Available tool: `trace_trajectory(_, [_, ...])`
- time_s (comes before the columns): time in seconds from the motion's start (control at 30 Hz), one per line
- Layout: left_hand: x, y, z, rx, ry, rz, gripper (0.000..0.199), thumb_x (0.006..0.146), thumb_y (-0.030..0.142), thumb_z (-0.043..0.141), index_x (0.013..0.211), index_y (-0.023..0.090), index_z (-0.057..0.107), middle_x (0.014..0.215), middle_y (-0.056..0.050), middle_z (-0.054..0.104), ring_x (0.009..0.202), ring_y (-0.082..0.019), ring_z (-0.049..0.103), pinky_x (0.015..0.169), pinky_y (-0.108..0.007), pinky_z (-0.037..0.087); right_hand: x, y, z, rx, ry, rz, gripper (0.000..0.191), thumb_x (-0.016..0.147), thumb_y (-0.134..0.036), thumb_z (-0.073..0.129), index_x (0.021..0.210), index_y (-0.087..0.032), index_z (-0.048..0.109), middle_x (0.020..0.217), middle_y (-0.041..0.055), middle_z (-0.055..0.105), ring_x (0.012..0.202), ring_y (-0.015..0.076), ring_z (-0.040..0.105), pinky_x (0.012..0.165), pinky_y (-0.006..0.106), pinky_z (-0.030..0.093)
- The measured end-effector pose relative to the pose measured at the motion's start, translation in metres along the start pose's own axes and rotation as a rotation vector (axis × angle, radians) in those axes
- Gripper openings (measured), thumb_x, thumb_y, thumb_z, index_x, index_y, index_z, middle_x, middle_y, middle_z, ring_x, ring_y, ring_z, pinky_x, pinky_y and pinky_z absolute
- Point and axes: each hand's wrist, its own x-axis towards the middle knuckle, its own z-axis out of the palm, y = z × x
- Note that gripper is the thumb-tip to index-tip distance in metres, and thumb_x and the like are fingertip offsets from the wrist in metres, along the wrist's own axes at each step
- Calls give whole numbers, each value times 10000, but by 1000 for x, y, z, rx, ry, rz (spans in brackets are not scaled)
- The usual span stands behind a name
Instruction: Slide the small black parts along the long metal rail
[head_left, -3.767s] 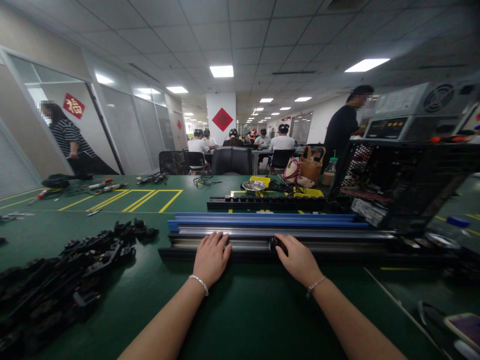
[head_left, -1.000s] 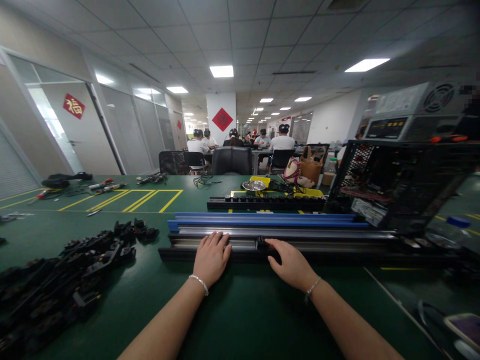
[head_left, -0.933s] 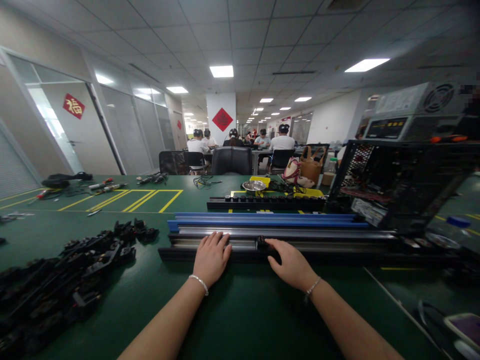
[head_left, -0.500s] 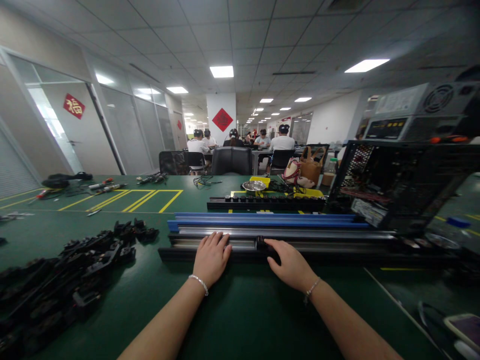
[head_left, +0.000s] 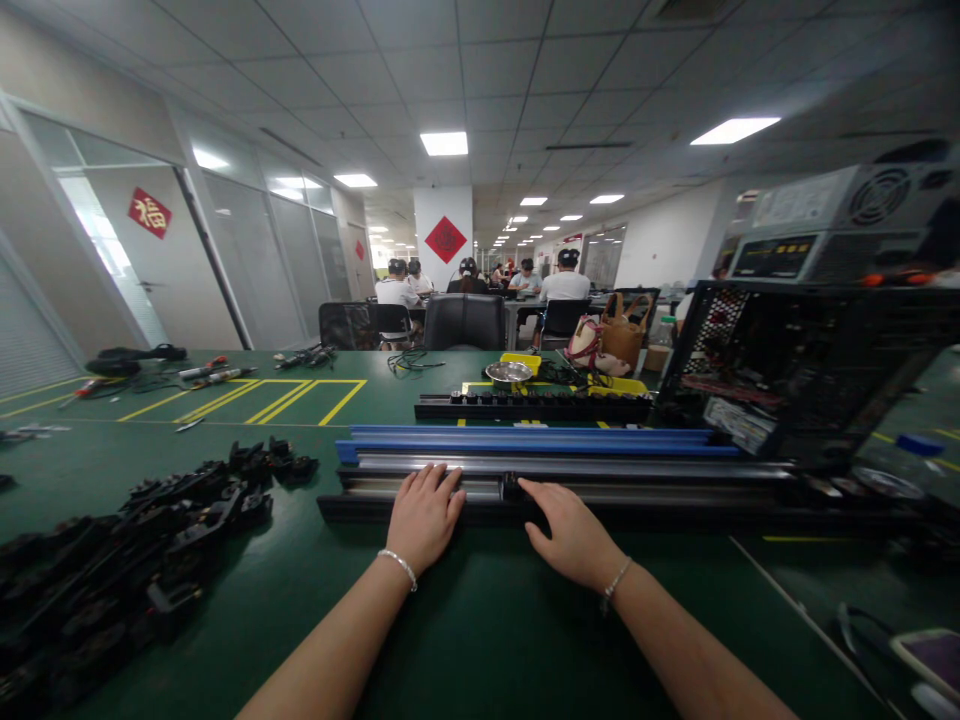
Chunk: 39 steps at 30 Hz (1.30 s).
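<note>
My open left hand point(head_left: 425, 512) rests on a long black metal rail point(head_left: 349, 510). My half-open right hand point(head_left: 574, 532) touches, without grasping, a small black block point(head_left: 511, 486) partway along

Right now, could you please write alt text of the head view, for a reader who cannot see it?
The left hand rests on a black rail while the right hand touches a small block on it. On the green table, a blue rail lies behind, loose black parts at left, an open computer case at right.
</note>
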Motion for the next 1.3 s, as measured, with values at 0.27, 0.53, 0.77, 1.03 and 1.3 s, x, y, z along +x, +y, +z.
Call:
trace_trajectory(0.27, [1,0,-2,-1,-7,1,405,903,408,329,1227,259,520,1265,-57,543,1216,-234,430,1000,-418,343,0,0,1,-24,-6,2,547,750,-243,483,1283,-124,445,1244,119,541,1155,236,470,1016,440,350])
trace_trajectory(0.53, [0,1,-1,-3,0,-4,400,903,408,329,1226,269,519,1261,-55,546,1208,-233,439,1001,-422,340,0,-6,3,-24,8,-30,569,735,-227,487,1292,-127,432,1247,125,535,1155,239,470,1014,451,346])
trace_trajectory(0.77, [1,2,-3,-1,-20,-6,410,906,414,313,1232,265,512,1270,-53,540,1218,-237,427,1003,-431,332,1,-9,2,-23,-2,-32,576,740,-232,485,1303,-128,424,1254,126,530,1161,240,463,1023,455,326])
trace_trajectory(1.03, [2,3,-5,-10,-49,-3,409,907,409,310,1240,267,502,1287,-33,530,1230,-235,416,1013,-441,315,1,-16,3,-46,-46,-9,608,745,-256,473,1331,-117,392,1290,123,501,1200,238,423,1057,452,259])
trace_trajectory(1.3, [2,2,-2,-22,-28,33,417,916,395,293,1253,242,486,1301,-38,519,1244,-230,404,1037,-454,278,4,-20,8,-52,-73,-11,654,725,-254,473,1355,-122,355,1309,119,483,1212,229,397,1070,448,214])
